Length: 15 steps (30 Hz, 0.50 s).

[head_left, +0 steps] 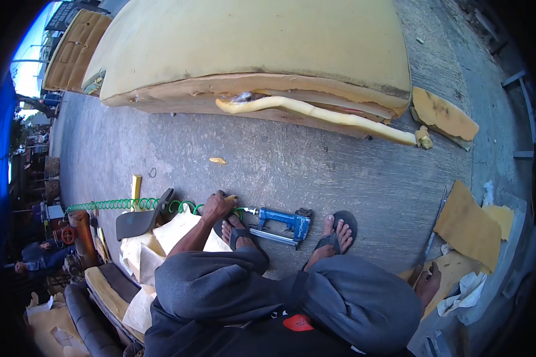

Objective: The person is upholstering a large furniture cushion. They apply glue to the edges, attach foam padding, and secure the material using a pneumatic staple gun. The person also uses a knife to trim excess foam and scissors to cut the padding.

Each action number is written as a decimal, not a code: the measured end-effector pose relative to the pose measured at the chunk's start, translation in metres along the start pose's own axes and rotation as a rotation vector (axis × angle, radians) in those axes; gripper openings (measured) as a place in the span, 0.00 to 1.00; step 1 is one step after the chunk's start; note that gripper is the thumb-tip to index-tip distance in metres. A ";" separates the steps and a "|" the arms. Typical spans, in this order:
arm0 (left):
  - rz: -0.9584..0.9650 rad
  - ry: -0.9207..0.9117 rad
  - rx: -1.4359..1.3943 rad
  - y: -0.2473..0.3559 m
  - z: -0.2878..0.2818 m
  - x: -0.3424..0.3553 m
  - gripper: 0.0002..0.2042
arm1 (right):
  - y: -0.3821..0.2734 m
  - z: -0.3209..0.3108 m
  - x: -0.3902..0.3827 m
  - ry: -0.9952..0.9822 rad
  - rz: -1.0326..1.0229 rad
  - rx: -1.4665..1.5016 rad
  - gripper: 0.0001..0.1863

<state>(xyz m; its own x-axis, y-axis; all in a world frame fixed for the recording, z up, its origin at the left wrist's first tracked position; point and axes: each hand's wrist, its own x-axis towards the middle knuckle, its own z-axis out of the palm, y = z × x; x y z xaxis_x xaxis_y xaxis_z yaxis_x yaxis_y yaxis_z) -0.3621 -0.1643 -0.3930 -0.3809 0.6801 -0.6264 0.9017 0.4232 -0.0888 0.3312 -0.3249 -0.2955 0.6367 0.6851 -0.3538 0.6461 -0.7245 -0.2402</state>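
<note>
My left hand (218,206) reaches down beside my left foot. Its fingers are closed on a small piece of yellow foam (231,198). Between my feet lies a blue staple gun (283,222), joined to a coiled green air hose (113,204) that runs past the left hand. At the lower right, my right hand (429,284) hangs by my knee with thumb and fingers apart. Close to its thumb is the lower end of a long thin blade-like thing (436,220); no grip on it shows. A large yellow foam cushion (256,44) lies ahead, with a loose foam strip (321,113) along its torn front edge.
A foam block (443,116) lies right of the cushion, and a foam scrap (218,160) on the concrete floor. Foam sheets (467,226) and a white cloth (463,293) are at the right. A dark curved panel (138,225), pale sheets (181,229) and padded pieces (92,321) crowd the left.
</note>
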 end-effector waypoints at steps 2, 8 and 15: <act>0.135 0.038 0.014 0.021 0.002 0.019 0.20 | -0.069 0.036 -0.023 -0.115 -0.247 0.057 0.21; 0.807 0.299 -0.280 0.136 -0.106 -0.011 0.13 | -0.247 0.046 -0.048 -0.543 -0.723 0.471 0.33; 1.352 -0.306 -0.303 0.293 -0.174 -0.127 0.18 | -0.277 0.041 -0.052 -0.465 -0.606 0.751 0.49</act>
<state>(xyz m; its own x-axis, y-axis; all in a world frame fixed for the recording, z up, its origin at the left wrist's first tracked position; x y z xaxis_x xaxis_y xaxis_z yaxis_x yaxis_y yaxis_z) -0.0850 -0.0225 -0.2048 0.8202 0.5204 -0.2377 0.4372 -0.3022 0.8471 0.1018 -0.1632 -0.2471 -0.0288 0.9650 -0.2606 0.2753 -0.2430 -0.9301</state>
